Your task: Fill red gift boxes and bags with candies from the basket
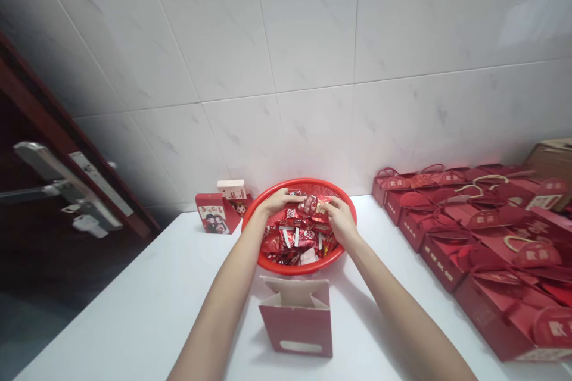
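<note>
A red plastic basket (342,187) holds a pile of red-wrapped candies (290,237), some with white sticks. Over its back left part is my left hand (277,201), its fingers closed at the edge of a small red candy packet (309,205). My right hand (342,220) reaches in from the right and pinches a red-and-gold candy packet (322,209). Parts of the fingertips on both hands are hidden among the wrappers. Between my forearms, in front of the basket, stands a dark red paper gift box (298,324) with its top open.
Several red gift boxes (447,214) with cord handles crowd the right side of the white table (147,292). A small red printed box (215,214) and a pale box (231,189) stand left of the basket. Behind is a tiled wall; a brown door (40,238) is at left.
</note>
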### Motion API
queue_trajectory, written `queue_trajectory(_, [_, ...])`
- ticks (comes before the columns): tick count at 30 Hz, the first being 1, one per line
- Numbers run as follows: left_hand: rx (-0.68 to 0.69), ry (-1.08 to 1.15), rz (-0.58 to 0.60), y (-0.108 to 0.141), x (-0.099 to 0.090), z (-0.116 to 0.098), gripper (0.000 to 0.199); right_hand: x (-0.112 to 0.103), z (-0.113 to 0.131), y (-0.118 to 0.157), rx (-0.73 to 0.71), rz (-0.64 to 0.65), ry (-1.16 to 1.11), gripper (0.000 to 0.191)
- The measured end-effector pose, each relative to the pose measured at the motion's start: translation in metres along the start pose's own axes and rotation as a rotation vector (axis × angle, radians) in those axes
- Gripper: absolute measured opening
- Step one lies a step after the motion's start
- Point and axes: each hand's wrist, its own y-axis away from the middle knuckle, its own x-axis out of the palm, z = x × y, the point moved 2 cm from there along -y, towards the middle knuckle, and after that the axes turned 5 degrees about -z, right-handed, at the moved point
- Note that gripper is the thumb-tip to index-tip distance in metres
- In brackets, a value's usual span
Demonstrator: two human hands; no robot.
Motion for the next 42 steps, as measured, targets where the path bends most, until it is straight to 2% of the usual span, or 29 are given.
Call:
queue_trajectory(5, [0.022,-0.043,0.002,0.002,0.003,-0.002,0.037,0.0,0.0,0.0,-0.015,0.044,0.029,0.015])
queue_trajectory(10, [0.054,-0.097,0.016,0.002,0.004,-0.002,0.037,0.002,0.0,0.003,0.077,0.111,0.034,0.023])
queue_trajectory(13, [0.033,-0.128,0.03,0.001,0.004,-0.001,0.038,0.003,0.0,0.005,0.102,0.099,0.052,0.026])
queue_trajectory(18, [0.057,-0.069,0.045,-0.001,0.005,0.002,0.045,0.003,0.004,0.005,-0.032,0.04,0.062,0.017])
queue_trajectory(21, [0.047,-0.144,0.026,-0.001,0.004,0.004,0.048,0.002,0.006,0.004,-0.071,0.008,-0.004,0.019])
queue_trajectory(27, [0.086,-0.449,-0.144,-0.002,0.014,0.0,0.055,0.0,0.006,0.002,0.017,-0.022,-0.051,0.042])
queue_trajectory(34, [0.159,-0.553,-0.144,-0.005,0.032,0.0,0.063,0.0,0.001,-0.001,0.103,0.016,-0.11,0.038])
queue_trajectory(37, [0.202,-0.557,-0.145,-0.007,0.033,0.004,0.063,0.0,0.001,-0.002,0.13,0.027,-0.149,0.038])
queue_trajectory(42, [0.169,-0.511,-0.168,-0.011,0.028,0.01,0.061,0.0,0.001,-0.001,0.175,0.046,-0.144,0.035])
